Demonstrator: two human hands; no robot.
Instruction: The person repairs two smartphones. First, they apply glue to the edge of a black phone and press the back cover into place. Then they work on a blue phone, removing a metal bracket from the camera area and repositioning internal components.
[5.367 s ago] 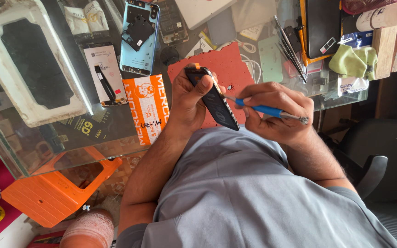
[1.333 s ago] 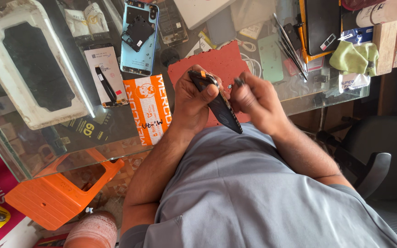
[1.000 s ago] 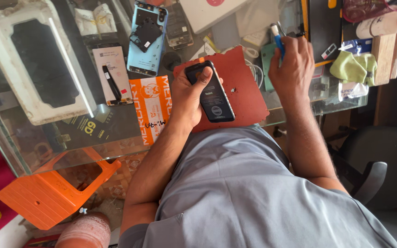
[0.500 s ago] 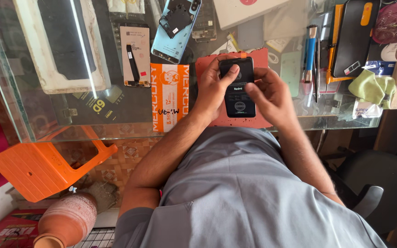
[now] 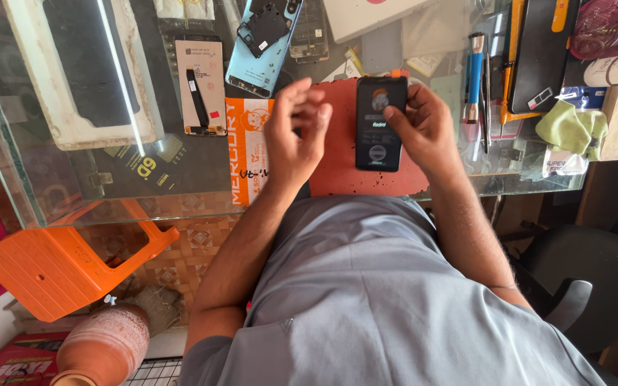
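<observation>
A black phone [image 5: 379, 123] lies back side up on a red mat [image 5: 337, 171] on the glass table [image 5: 180, 186]. My right hand [image 5: 427, 132] grips its right edge, with the thumb resting on the phone's back. My left hand [image 5: 293, 136] hovers just left of the phone over the mat's left edge. Its fingers are curled in toward the thumb, it does not touch the phone, and I see nothing in it.
A blue-handled screwdriver [image 5: 475, 71] and thin tools lie right of the phone, beside a green cloth [image 5: 572, 127]. A blue phone housing [image 5: 262, 43], a display panel [image 5: 198, 86] and a white tray [image 5: 30, 78] sit at the left. Below are an orange stool [image 5: 66, 264] and a clay pot [image 5: 105, 350].
The blue screwdriver went from my right hand to the table's right side. The phone came flat onto the mat. My left hand has let go of it; my right hand now holds it.
</observation>
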